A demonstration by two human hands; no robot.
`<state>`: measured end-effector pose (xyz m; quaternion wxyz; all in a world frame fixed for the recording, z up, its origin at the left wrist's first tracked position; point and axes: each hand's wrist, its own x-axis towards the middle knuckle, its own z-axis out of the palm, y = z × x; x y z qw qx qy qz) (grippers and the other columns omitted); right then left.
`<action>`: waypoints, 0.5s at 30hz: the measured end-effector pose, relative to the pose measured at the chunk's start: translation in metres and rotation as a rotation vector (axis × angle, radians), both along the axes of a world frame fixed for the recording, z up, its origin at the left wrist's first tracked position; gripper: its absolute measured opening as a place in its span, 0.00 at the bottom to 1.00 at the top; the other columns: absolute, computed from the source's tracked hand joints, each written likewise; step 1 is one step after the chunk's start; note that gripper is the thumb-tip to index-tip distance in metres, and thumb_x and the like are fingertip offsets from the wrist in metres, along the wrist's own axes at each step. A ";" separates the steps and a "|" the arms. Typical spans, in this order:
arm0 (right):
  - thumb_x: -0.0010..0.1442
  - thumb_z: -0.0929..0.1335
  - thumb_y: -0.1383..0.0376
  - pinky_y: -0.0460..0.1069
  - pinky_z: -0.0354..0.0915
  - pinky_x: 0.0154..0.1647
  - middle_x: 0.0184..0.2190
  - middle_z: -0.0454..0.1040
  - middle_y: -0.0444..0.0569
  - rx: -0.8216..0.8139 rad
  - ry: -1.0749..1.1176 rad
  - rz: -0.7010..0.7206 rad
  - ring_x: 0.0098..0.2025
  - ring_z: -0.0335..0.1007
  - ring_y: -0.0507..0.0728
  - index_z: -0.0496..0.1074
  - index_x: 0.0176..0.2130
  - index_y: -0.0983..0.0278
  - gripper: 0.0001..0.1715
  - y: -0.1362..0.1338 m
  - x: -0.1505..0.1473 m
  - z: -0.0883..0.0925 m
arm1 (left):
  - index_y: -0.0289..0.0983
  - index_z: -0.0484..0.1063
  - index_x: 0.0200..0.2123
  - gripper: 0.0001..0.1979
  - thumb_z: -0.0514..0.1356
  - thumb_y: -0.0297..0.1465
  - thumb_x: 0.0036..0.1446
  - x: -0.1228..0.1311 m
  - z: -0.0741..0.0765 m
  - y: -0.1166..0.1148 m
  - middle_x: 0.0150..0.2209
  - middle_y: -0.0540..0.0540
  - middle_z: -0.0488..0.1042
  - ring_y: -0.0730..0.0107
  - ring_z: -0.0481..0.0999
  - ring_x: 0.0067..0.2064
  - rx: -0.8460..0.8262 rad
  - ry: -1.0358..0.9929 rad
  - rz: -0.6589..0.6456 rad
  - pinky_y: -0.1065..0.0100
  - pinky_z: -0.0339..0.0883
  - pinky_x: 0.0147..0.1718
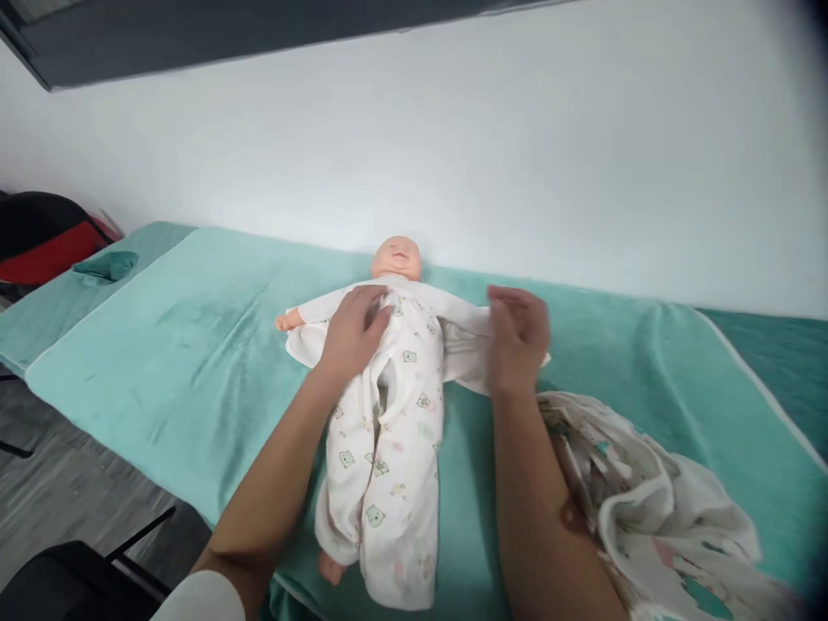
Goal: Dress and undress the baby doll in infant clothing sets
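Observation:
A baby doll (396, 257) lies on its back on a green-covered table, arms spread. It wears white patterned clothing (407, 431) over its torso and legs, with plain white sleeves and a white cloth layer under both arms. My left hand (354, 332) rests at the doll's chest on the left side, fingers curled and apart, with no object seen between them. Over the end of the sleeve on the right is my right hand (517, 336), blurred and curled; its fingertips and anything they hold are unclear.
Crumpled patterned cloth (673, 509) lies at the lower right, beside my right forearm. The green table cover (161, 345) meets a white wall behind. A red and black chair (52, 241) stands at the far left, and another black chair (71, 578) at the lower left.

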<state>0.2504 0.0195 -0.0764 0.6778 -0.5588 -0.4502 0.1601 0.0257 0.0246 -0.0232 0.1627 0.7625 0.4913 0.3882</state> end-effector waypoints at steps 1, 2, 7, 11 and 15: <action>0.65 0.66 0.54 0.61 0.66 0.64 0.52 0.77 0.52 -0.020 -0.045 0.102 0.56 0.74 0.60 0.72 0.51 0.60 0.19 -0.002 -0.012 0.001 | 0.42 0.70 0.57 0.16 0.55 0.37 0.69 -0.011 -0.010 0.001 0.60 0.42 0.75 0.62 0.73 0.63 -0.031 -0.095 0.009 0.58 0.66 0.65; 0.66 0.67 0.53 0.62 0.65 0.65 0.53 0.77 0.52 -0.041 -0.092 0.188 0.57 0.73 0.60 0.73 0.51 0.60 0.19 -0.004 -0.024 0.002 | 0.42 0.69 0.57 0.17 0.56 0.38 0.69 -0.020 -0.020 0.003 0.61 0.42 0.73 0.62 0.72 0.64 -0.065 -0.168 0.016 0.59 0.66 0.66; 0.66 0.68 0.46 0.62 0.55 0.75 0.65 0.70 0.51 -0.123 -0.183 0.416 0.69 0.63 0.61 0.73 0.56 0.56 0.25 -0.007 -0.048 0.000 | 0.42 0.67 0.59 0.20 0.59 0.39 0.67 -0.028 -0.042 0.015 0.66 0.42 0.67 0.64 0.66 0.69 -0.193 -0.277 0.019 0.60 0.59 0.71; 0.63 0.70 0.44 0.63 0.48 0.78 0.71 0.63 0.50 -0.208 -0.215 0.504 0.74 0.55 0.61 0.69 0.61 0.55 0.33 -0.006 -0.041 0.000 | 0.40 0.67 0.59 0.21 0.61 0.38 0.66 -0.024 -0.039 0.016 0.66 0.41 0.66 0.64 0.65 0.70 -0.208 -0.244 -0.004 0.62 0.57 0.71; 0.60 0.73 0.45 0.63 0.47 0.78 0.72 0.61 0.48 -0.272 -0.221 0.525 0.75 0.52 0.62 0.67 0.62 0.53 0.37 -0.006 -0.039 0.002 | 0.40 0.67 0.56 0.20 0.64 0.37 0.63 -0.022 -0.037 0.014 0.62 0.40 0.68 0.62 0.66 0.67 -0.202 -0.249 0.010 0.60 0.58 0.70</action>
